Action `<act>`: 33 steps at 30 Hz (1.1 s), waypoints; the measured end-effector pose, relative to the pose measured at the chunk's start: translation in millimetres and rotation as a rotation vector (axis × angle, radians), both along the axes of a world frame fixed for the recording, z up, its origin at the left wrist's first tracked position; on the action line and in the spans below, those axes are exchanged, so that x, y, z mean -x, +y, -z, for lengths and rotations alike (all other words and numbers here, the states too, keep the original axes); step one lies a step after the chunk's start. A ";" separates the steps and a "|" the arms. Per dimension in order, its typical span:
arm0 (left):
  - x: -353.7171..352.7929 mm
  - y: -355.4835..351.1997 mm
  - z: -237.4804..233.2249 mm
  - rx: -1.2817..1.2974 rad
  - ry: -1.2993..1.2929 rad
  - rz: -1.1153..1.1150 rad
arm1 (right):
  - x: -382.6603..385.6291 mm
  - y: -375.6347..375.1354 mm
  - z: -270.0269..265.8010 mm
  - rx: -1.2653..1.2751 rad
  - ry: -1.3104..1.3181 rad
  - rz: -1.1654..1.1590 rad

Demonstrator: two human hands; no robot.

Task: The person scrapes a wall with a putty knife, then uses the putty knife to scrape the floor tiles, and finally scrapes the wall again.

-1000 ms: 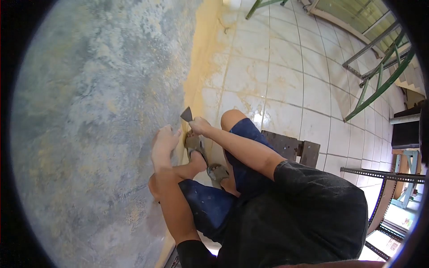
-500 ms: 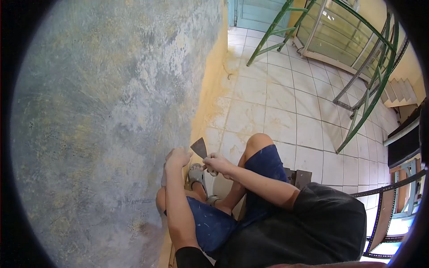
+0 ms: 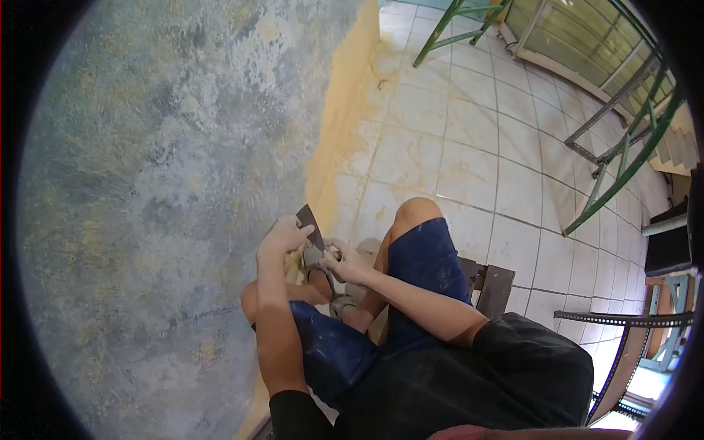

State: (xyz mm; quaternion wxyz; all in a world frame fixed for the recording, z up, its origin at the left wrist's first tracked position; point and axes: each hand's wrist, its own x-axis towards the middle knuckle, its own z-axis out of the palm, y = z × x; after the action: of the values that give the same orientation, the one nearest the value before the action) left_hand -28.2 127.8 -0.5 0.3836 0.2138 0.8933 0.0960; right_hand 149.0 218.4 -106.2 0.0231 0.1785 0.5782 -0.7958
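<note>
My right hand (image 3: 349,265) is closed around the handle of a putty knife. Its dark, flared metal blade (image 3: 311,224) points up and to the left. The fingers of my left hand (image 3: 281,237) are bent and pressed against the left side of the blade, close to the wall; part of their grip is hidden. Both hands look dusty. Beside them rises a wall (image 3: 169,183) with patchy grey, white and yellowish paint. My sandalled feet (image 3: 314,258) are just below the hands.
Yellow dust (image 3: 343,103) lies along the wall's foot on white floor tiles (image 3: 469,158). A green metal frame (image 3: 623,172) and a glass-fronted cabinet (image 3: 565,44) stand at the upper right. A dark low wooden piece (image 3: 496,290) is beside my right knee.
The putty knife has moved left and down, and its blade has come against my left hand's fingers. My view has tilted downward slightly.
</note>
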 end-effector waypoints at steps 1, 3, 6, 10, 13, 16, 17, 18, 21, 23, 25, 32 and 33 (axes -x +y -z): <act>1.5 -2.0 7.9 -0.047 0.009 -0.005 | 0.1 3.7 -3.2 -0.152 0.015 -0.043; 1.9 -6.6 12.9 -0.072 0.013 -0.015 | -3.1 -2.7 -19.5 -0.391 0.060 0.032; -5.5 -9.2 5.5 -0.038 -0.035 -0.012 | -1.5 -10.3 -9.6 -0.452 0.121 -0.002; -12.0 -21.7 1.6 0.076 -0.025 -0.028 | -4.0 -17.7 -16.5 -0.422 0.132 -0.116; -3.2 -39.6 10.4 0.061 -0.061 -0.029 | -7.4 -22.5 -25.5 -0.454 0.115 -0.193; -4.5 -49.9 9.7 -0.066 -0.122 -0.080 | -11.1 -27.8 -26.4 -0.550 0.145 -0.202; -6.1 -52.0 5.8 -0.149 -0.127 -0.131 | -11.2 -28.5 -26.9 -0.567 0.162 -0.167; -6.9 -52.7 0.7 -0.145 -0.124 -0.137 | -10.9 -30.1 -27.8 -0.584 0.179 -0.133; -9.3 -51.7 -12.3 -0.231 -0.110 -0.220 | -8.5 -36.4 -31.8 -0.501 0.150 0.055; -13.3 -53.7 -19.5 -0.468 -0.323 -0.561 | -5.1 -35.8 -33.6 -0.492 0.105 0.032; -13.1 -56.2 -24.2 -0.479 -0.339 -0.570 | -2.3 -32.6 -32.3 -0.489 0.055 0.013; -13.4 -54.2 -25.4 -0.606 -0.245 -0.618 | 2.1 -27.7 -24.2 -0.433 0.160 -0.033; -13.3 -54.6 -27.2 -0.609 -0.229 -0.625 | 2.4 -30.1 -20.5 -0.419 0.173 -0.033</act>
State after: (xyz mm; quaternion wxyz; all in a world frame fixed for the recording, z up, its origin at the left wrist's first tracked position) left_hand -14.9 73.2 26.7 0.3521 0.0248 0.7978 0.4888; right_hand 146.6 188.3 -85.8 -0.0513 0.1011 0.7334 -0.6703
